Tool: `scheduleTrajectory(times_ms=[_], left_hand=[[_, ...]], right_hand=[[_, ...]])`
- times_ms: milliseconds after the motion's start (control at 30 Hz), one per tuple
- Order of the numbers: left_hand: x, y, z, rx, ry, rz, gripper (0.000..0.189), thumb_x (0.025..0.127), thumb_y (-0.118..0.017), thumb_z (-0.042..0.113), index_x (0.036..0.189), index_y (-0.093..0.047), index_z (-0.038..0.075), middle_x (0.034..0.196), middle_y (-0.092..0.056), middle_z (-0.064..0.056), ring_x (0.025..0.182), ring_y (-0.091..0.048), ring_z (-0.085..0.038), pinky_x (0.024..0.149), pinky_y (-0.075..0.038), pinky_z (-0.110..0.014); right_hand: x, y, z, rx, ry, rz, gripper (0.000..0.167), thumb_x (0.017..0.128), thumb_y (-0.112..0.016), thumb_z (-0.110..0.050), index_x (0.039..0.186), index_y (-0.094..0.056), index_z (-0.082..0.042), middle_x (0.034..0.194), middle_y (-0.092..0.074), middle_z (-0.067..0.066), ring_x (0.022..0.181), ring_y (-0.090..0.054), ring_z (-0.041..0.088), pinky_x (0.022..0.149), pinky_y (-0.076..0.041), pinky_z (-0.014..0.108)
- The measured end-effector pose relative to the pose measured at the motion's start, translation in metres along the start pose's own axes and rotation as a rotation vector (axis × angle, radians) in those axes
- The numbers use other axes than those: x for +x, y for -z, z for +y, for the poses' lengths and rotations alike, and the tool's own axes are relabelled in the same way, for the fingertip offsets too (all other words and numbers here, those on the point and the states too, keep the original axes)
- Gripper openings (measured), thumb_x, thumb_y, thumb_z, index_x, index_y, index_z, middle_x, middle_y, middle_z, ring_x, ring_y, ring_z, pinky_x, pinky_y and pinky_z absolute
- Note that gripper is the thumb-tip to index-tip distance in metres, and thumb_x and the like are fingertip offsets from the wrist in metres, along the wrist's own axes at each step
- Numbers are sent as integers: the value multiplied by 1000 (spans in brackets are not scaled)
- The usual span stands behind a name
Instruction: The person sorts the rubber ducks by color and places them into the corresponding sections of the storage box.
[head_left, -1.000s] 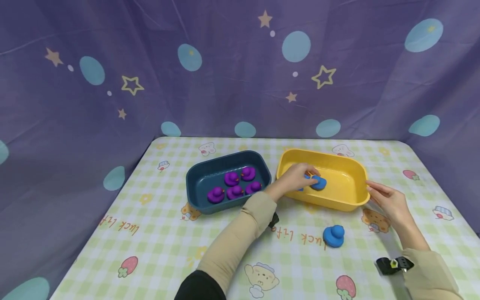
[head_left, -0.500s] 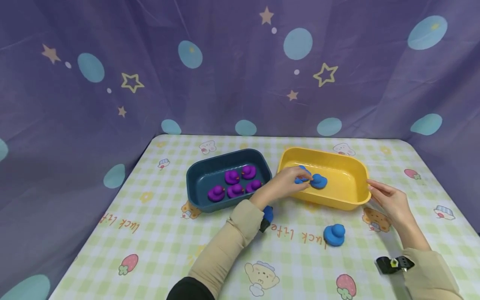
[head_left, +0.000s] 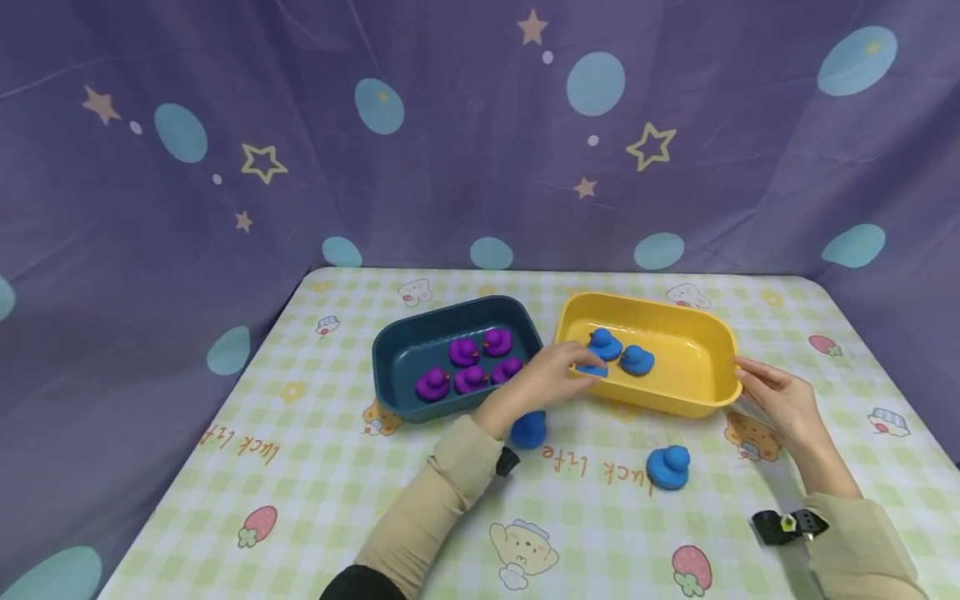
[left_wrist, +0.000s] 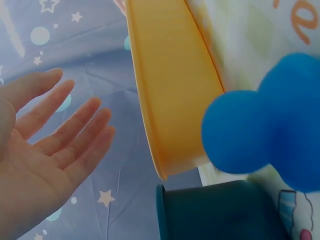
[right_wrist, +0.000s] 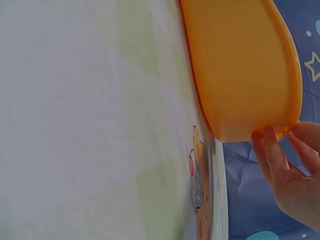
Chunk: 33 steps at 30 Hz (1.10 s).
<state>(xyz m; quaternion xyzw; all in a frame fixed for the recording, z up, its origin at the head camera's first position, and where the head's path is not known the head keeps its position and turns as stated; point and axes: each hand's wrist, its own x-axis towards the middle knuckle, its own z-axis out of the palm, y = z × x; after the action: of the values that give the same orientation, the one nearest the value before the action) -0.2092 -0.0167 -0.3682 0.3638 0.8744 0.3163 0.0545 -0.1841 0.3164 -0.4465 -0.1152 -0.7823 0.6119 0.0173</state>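
Observation:
My left hand [head_left: 551, 379] hovers over the left end of the yellow tray [head_left: 690, 400], fingers extended and apart, nothing held, as the left wrist view shows. Under its fingertips lies a partly hidden blue rubber duck [head_left: 592, 370]. Another blue duck [head_left: 604, 344] and a third [head_left: 637, 360] sit beside it in the tray. My right hand [head_left: 787, 404] holds the tray's right end by the rim, fingers against the outer wall in the right wrist view. On the tablecloth, one blue duck [head_left: 529, 430] is near my left wrist, another blue duck [head_left: 668, 467] before the tray.
Left of the yellow tray stands a dark teal tray [head_left: 408, 333] with several purple ducks [head_left: 471, 380] inside. Both trays rest on a checked tablecloth [head_left: 315, 467]. A purple patterned curtain [head_left: 450, 192] hangs behind the table.
My left hand has drawn back to the left, off the blue ducks, which now show more in the yellow tray. The blue duck near my left wrist has come into view. My right hand stays put.

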Motion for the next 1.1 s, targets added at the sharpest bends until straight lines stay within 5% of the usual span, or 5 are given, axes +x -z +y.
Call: scheduleTrajectory(times_ms=[67, 267, 467, 1100], left_hand=[[-4, 1, 0, 0, 13, -4, 22, 86, -58, 20, 105, -64, 10, 101, -59, -3, 96, -53, -17, 82, -41, -18], [-16, 1, -4, 36, 21, 2, 24, 86, -58, 22, 106, -63, 10, 104, -60, -4, 96, -54, -17, 82, -42, -20], [-27, 2, -7, 73, 21, -21, 28, 87, -57, 26, 108, -62, 9, 108, -59, -1, 102, -53, -13, 87, -41, -18], [-59, 2, -25, 88, 3, -54, 23, 85, -59, 16, 106, -62, 8, 105, -58, -3, 100, -53, -15, 86, -43, -22]], right_hand=[[-6, -1, -9, -1, -6, -11, 56, 83, -59, -34, 128, -46, -4, 102, -55, -22, 80, -52, -15, 71, -47, 11], [11, 5, 16, -20, -21, 20, 53, 78, -61, -44, 123, -53, -17, 103, -52, -25, 82, -52, -15, 70, -47, 10], [20, 8, 28, -40, -9, 21, 55, 78, -61, -45, 124, -53, -17, 110, -52, -20, 85, -52, -13, 70, -47, 10], [-9, -2, -15, 57, -5, -36, 51, 82, -61, -31, 125, -50, -5, 90, -52, -28, 78, -54, -13, 70, -47, 11]])
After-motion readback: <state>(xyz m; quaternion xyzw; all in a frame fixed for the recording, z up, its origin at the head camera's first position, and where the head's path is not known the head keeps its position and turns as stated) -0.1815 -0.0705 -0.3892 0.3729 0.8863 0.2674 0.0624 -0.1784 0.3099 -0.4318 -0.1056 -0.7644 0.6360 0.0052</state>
